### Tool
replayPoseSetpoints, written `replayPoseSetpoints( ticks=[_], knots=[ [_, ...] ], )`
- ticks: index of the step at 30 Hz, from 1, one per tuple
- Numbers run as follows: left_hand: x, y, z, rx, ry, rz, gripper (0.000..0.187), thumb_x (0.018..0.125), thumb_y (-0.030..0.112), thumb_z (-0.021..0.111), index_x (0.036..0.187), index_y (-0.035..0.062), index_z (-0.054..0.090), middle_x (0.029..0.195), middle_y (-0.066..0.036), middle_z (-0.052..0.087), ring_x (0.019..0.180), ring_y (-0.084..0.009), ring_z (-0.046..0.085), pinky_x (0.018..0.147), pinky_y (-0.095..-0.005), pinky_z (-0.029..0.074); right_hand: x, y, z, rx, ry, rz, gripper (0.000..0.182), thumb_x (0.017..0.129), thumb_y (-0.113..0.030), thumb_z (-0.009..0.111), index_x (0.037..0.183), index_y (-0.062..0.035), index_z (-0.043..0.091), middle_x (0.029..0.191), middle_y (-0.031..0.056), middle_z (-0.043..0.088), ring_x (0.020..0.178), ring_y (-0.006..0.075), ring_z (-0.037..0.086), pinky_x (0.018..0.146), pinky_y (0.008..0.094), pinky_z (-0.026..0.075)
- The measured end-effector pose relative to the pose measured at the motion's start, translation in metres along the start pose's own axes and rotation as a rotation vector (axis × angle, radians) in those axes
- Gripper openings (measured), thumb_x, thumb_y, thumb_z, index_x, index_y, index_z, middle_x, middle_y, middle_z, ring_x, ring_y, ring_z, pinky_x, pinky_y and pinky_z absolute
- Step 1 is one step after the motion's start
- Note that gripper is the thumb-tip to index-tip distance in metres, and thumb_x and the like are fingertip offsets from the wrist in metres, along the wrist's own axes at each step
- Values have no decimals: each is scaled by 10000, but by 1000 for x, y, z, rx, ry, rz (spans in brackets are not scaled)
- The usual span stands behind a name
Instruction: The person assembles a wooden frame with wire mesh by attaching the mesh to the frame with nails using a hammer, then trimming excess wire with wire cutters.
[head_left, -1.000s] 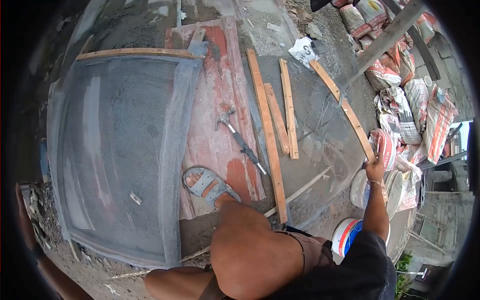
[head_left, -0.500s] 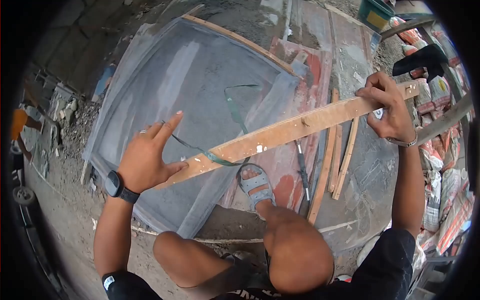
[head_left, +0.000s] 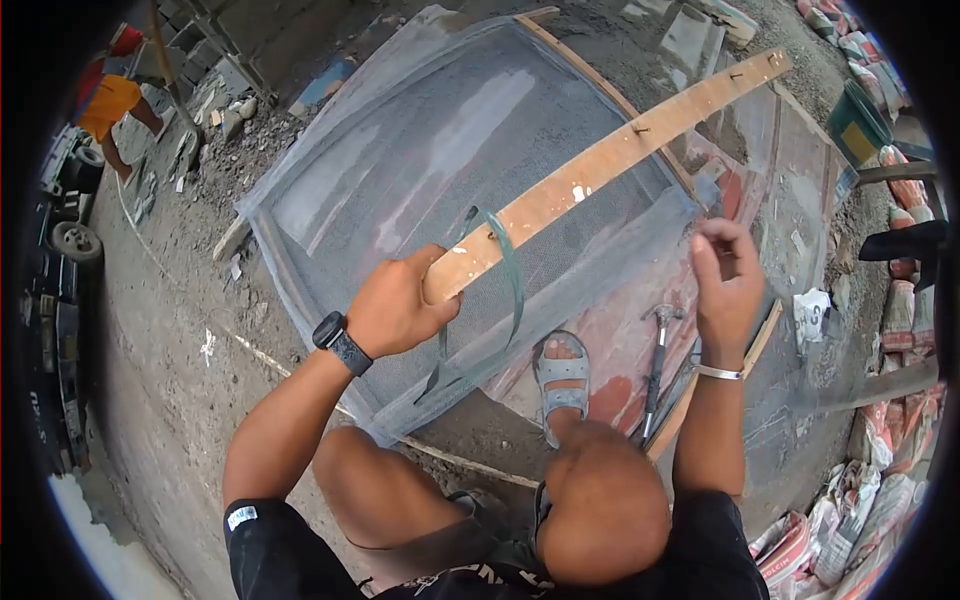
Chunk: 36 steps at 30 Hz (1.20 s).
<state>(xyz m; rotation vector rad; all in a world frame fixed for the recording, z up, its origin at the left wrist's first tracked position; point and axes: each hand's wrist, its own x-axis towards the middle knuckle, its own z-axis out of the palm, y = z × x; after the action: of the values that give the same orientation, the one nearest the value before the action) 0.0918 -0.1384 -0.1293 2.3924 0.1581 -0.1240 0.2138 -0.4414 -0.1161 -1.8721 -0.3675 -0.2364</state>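
My left hand [head_left: 398, 303] grips the lower end of a long wooden strip [head_left: 610, 152], which slants up to the right with several nails standing out of it. A green strap [head_left: 516, 275] loops over the strip near that hand and hangs down over the mesh. My right hand [head_left: 728, 275] is off the strip, fingers curled, and whether anything small is between them I cannot make out. Beneath lies a mesh screen [head_left: 400, 180] on a wooden frame. A hammer [head_left: 656, 365] rests on the reddish board [head_left: 612, 398] beside my sandalled foot.
Other wooden strips [head_left: 763, 335] lie by my right wrist. Stacked sacks [head_left: 897, 320] and a green bucket [head_left: 858, 125] stand at the right. At the upper left are a person in orange shorts [head_left: 110, 105] and rubble [head_left: 232, 122]; a vehicle [head_left: 62, 330] is at the left edge.
My right hand has let go of the strip and moved left and down. The strip now tilts up more steeply, held by my left hand alone. The view has shifted.
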Motion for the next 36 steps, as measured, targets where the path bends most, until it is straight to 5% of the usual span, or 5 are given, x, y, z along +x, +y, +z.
replayPoseSetpoints(
  ticks=[6, 11, 20, 25, 36],
  knots=[
    [17, 14, 4, 47, 135, 34, 472, 753, 185, 681, 1174, 38, 528, 720, -222, 625, 687, -396, 629, 644, -430, 489, -39, 14, 92, 649, -799, 333, 288, 939, -303, 567, 970, -17, 551, 712, 35, 551, 659, 140, 556, 718, 299, 495],
    [-11, -44, -28, 416, 106, -12, 598, 744, 173, 687, 1297, 123, 465, 866, -213, 644, 720, -386, 631, 660, -451, 505, 26, 7, -45, 1232, 212, 126, 295, 998, -261, 385, 768, -88, 449, 543, -34, 298, 459, 84, 279, 449, 231, 289],
    [-213, -181, 33, 254, 374, -331, 521, 736, 159, 706, 1221, 66, 541, 930, -152, 560, 830, -345, 582, 719, -404, 497, -40, 209, -346, -1376, 565, 72, 475, 947, -355, 418, 1185, 46, 512, 1030, 219, 631, 933, 356, 619, 772, 433, 480],
    [-268, -203, 108, 74, 736, -744, 445, 778, 241, 710, 1101, -24, 556, 911, -196, 529, 900, -364, 500, 802, -424, 424, -152, 216, -314, -1630, -218, 1214, 618, 745, -505, 552, 1138, -33, 617, 1140, 233, 611, 1117, 432, 527, 901, 552, 424],
    [-201, -244, 136, -21, 925, -983, 472, 800, 340, 692, 1049, -41, 568, 919, -230, 543, 940, -382, 510, 842, -427, 417, -140, 216, -65, -1006, -369, 248, 493, 781, -197, 641, 1226, -10, 540, 1256, 268, 432, 1164, 429, 426, 984, 483, 348]
  ],
)
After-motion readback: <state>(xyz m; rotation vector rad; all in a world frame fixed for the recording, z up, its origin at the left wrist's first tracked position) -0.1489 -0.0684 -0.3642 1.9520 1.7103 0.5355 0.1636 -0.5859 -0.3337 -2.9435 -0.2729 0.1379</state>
